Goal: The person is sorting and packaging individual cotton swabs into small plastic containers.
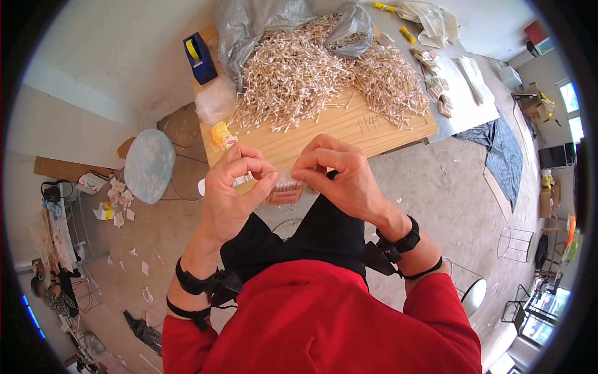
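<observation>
Two loose, bristly heaps of thin-stick cotton swabs (289, 81) lie on a pale, smooth-grained wooden table (336, 129). Crinkled, translucent grey plastic bag (268, 19) slumps over their far side. Boxy blue tape dispenser (202, 65) with yellow roll at the table's left edge; nearer, filmy clear plastic sleeves (215, 100) and a glossy yellow wrapper (222, 135). Smooth grey surface (464, 112) on the right carries small blocky bundles (437, 81). Floor (423, 193) is rough grey concrete.

Both forearms reach up from the lower edge, elbows out, black straps round them, wrists angled inward. Left hand (235, 179) pinches the left upper edge of a swab packet (286, 191) between thumb and index finger; right hand (342, 176) pinches its upper right corner the same way, other fingers curled.

Packet sits between the hands, just in front of the table edge, above the black trousers (311, 234): small, roughly rectangular, clear shiny film, pale swabs lined up side by side, reddish-brown label low on the front.
</observation>
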